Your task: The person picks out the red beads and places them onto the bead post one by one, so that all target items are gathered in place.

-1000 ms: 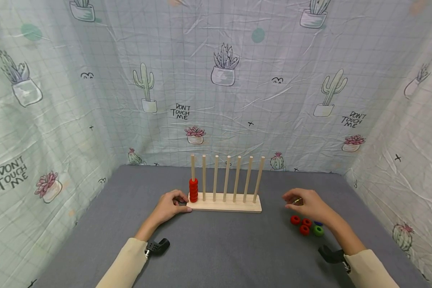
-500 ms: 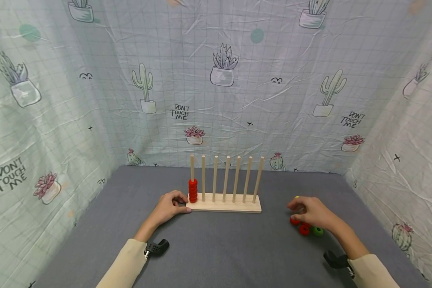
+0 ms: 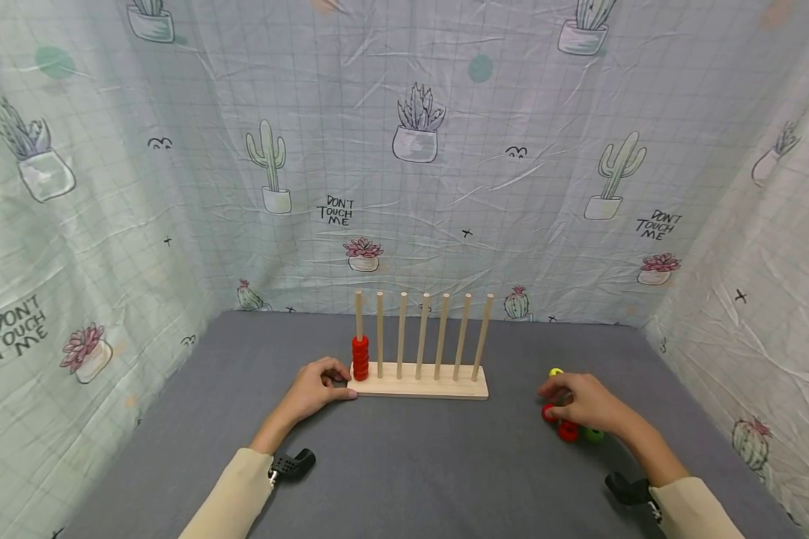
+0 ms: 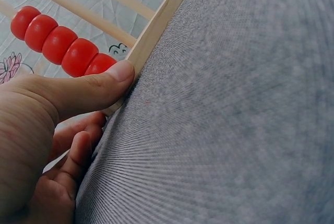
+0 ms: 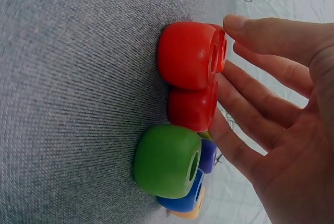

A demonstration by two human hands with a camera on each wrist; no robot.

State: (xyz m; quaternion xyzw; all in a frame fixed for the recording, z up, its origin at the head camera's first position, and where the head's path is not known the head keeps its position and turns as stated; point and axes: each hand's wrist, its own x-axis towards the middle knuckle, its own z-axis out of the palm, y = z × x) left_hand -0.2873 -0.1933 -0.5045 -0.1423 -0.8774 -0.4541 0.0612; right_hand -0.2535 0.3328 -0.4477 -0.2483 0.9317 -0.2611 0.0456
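Observation:
A wooden peg rack point(image 3: 418, 385) stands on the table with a row of upright pegs. Red beads point(image 3: 360, 359) are stacked on its leftmost peg. My left hand point(image 3: 315, 385) holds the rack's left end, thumb on the front edge and fingers curled beside it. Over loose beads on the right is my right hand point(image 3: 585, 403), fingers spread and slightly bent. Its thumb tip is right at a red bead point(image 3: 548, 413). In the right wrist view, a nearer red bead point(image 5: 188, 54) and a green bead point(image 5: 164, 161) lie beside the fingers.
Past the green bead lie a blue bead point(image 5: 177, 203), a purple bead point(image 5: 210, 156) and an orange bead point(image 5: 191, 211). A yellow bead point(image 3: 556, 371) shows beyond the right hand. A cactus-print curtain point(image 3: 472, 195) surrounds the grey tabletop point(image 3: 431, 464).
My right hand has come down and nearer to me over the loose beads, hiding some and uncovering the yellow one. My left hand keeps its place at the rack's end.

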